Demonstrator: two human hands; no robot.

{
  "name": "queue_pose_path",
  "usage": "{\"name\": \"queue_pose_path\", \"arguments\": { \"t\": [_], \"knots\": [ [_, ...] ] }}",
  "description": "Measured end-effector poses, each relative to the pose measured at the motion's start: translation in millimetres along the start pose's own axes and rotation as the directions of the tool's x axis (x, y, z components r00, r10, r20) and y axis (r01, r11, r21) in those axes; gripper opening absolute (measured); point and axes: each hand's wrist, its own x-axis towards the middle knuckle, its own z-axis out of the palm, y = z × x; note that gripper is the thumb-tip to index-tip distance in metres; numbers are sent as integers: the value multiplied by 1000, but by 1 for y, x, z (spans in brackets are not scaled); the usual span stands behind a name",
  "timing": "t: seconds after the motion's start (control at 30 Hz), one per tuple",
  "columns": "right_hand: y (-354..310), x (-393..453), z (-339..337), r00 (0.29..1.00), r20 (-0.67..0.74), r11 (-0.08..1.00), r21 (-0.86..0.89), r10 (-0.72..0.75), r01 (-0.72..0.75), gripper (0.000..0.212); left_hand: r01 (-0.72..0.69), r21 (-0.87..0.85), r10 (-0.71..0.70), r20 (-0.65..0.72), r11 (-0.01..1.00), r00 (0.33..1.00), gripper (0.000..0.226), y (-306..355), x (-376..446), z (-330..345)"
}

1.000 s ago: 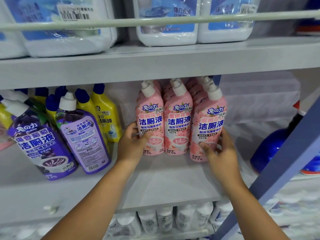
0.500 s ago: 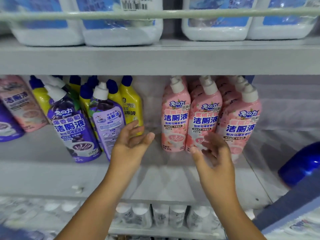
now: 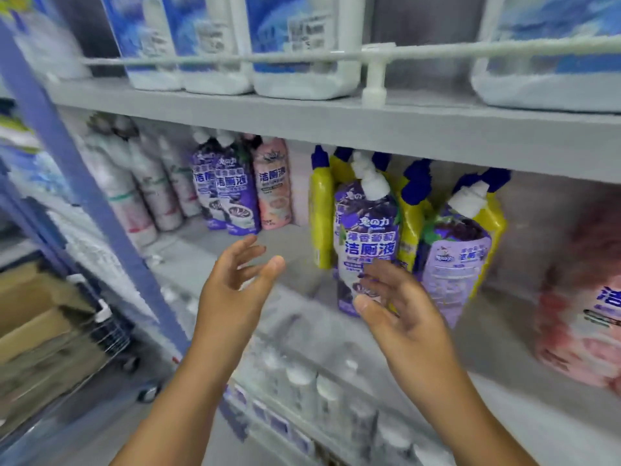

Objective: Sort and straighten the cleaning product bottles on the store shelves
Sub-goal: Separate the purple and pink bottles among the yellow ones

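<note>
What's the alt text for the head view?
Two open hands, left hand and right hand, reach toward a purple plastic toilet-cleaner bottle with a white cap on a grey store shelf, yellow blue-capped bottles behind it.

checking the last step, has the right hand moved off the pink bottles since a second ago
Yes. The right hand has left the pink bottles and moved left along the shelf, now open at the front purple bottle.

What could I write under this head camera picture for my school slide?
Two open hands, left and right, reach toward a leaning purple bottle on a store shelf.
</note>
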Motion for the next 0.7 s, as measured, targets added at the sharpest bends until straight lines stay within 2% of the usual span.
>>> {"name": "queue_pose_path", "arguments": {
  "t": [0.13,0.3,0.4,0.47,0.6,0.7],
  "knots": [
    [15,35,54,999,32,998,-53,39,-38,47,-9,-22,8,-17,1000,1000,52,-14,60,-40],
    [28,89,123,999,9,981,-188,40,-37,28,-31,-18,32,8,999,999,40,-30,161,-81],
    [29,135,167,999,5,967,-251,39,-36,33,-61,-33,62,17,998,998,35,-38,227,-98],
    [25,168,195,1000,-3,947,-320,9,-9,29,-111,-30,111,1,993,994,31,-38,268,-103],
    [10,233,241,985,-72,882,-460,-154,104,32,-217,165,221,-9,962,975,28,-45,340,-98],
    [13,278,271,986,-28,740,-664,-165,105,41,-268,215,262,57,939,963,26,-59,366,-94]
  ]
}}
